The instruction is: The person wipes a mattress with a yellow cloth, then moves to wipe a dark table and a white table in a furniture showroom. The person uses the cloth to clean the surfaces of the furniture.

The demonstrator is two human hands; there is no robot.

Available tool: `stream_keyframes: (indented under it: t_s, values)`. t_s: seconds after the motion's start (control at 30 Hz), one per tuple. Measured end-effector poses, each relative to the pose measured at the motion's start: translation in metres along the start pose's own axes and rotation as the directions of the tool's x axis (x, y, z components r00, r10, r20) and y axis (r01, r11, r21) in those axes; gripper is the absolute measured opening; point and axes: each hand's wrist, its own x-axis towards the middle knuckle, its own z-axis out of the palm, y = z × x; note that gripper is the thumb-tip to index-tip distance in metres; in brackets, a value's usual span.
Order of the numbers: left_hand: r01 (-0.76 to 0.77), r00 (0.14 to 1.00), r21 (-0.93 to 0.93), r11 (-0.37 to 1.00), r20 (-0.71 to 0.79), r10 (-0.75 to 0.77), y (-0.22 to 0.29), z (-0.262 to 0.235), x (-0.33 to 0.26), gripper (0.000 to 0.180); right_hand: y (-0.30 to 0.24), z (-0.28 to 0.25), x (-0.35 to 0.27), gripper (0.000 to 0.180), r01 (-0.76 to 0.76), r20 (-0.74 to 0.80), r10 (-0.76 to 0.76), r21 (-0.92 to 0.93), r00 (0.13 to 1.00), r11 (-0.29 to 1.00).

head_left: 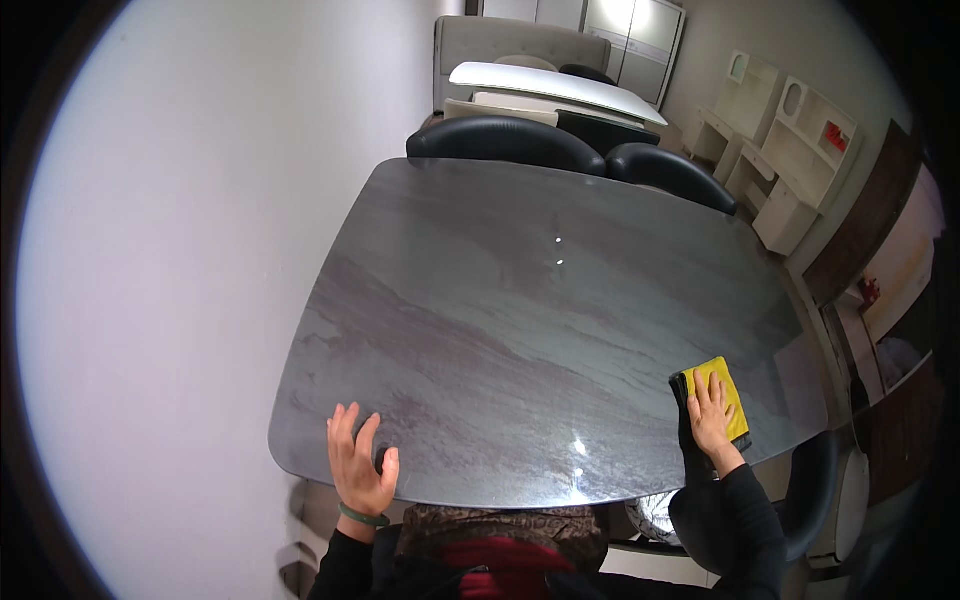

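Note:
A glossy dark grey table [480, 300] with a streaked stone look lies in front of me. Over its near left edge is my left hand [360, 462], empty, fingers spread and slightly bent, a green bangle at the wrist. Whether its fingertips touch the surface I cannot tell. My right hand [712, 415] lies flat, fingers stretched out, on a folded yellow and black cloth [733, 385], pressing it onto the tabletop near the right side.
Black chairs [510, 142] line the far side, and another [812, 490] stands at the near right. A white wall [200, 280] runs close along the left. Behind are a white table [550, 88], a grey headboard [500, 42] and white shelved desks [800, 150].

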Motion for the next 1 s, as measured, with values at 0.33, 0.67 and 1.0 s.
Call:
stream_keyframes:
  t_s: [0.33,0.67,1.0]
  values:
    - [0.065,0.997,-0.012,0.998,0.045,-0.064,0.005,-0.003,0.005,0.042,0.007,-0.009,0.004,0.052,-0.010,-0.162,0.005,-0.030,0.987,1.000]
    - [0.102,0.991,0.007,0.995,0.087,-0.103,0.008,-0.006,0.007,0.042,0.022,0.002,0.009,0.056,-0.115,-0.038,0.113,-0.051,0.993,0.992]
    - [0.119,0.985,0.013,0.993,0.122,-0.119,0.007,-0.006,0.005,0.043,0.018,0.006,0.032,0.059,-0.118,-0.046,0.115,-0.069,0.992,0.991]
